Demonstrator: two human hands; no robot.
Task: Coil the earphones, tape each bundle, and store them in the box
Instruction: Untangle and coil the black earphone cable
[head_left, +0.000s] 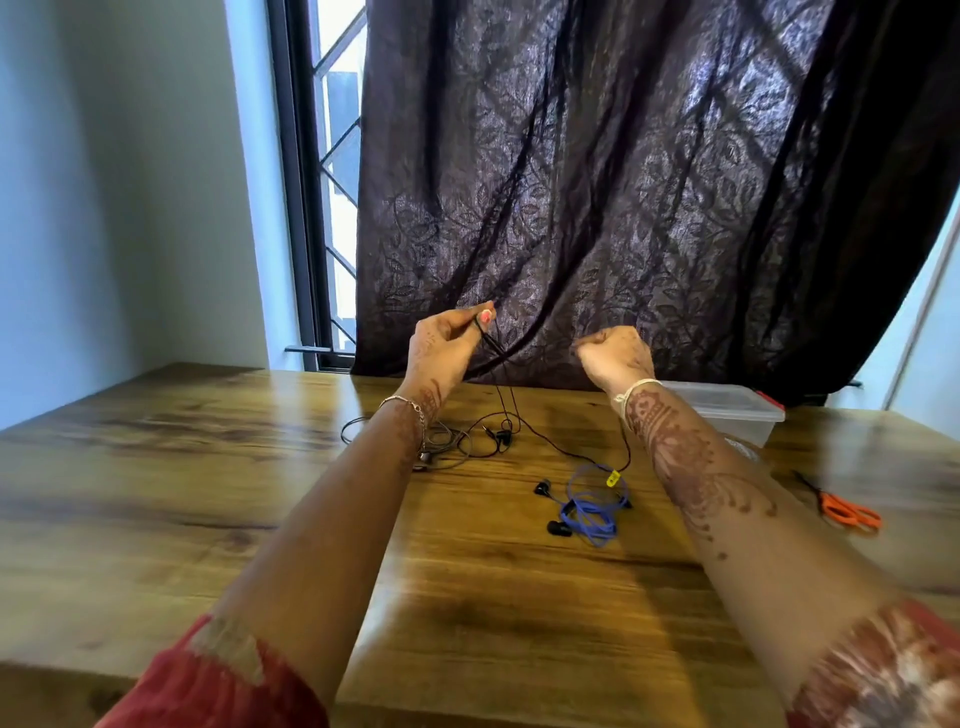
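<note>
My left hand (447, 348) is raised above the table and pinches a thin black earphone cable (511, 410), which hangs down to the wood. That cable runs right across the table and rises behind my right wrist. My right hand (615, 356) is lifted at the same height with its fingers curled, apparently on the cable's other end. Blue earphones (592, 506) with black earbuds lie loosely coiled between my forearms. Another dark earphone tangle (452, 441) lies behind my left wrist. The clear plastic box (727, 408) stands at the back right, behind my right forearm.
Orange-handled scissors (852, 512) lie at the right of the wooden table (208, 467). A clear round item (744, 448) peeks out beside my right forearm. A dark curtain (623, 182) hangs behind the table's far edge, with a window (332, 156) at its left.
</note>
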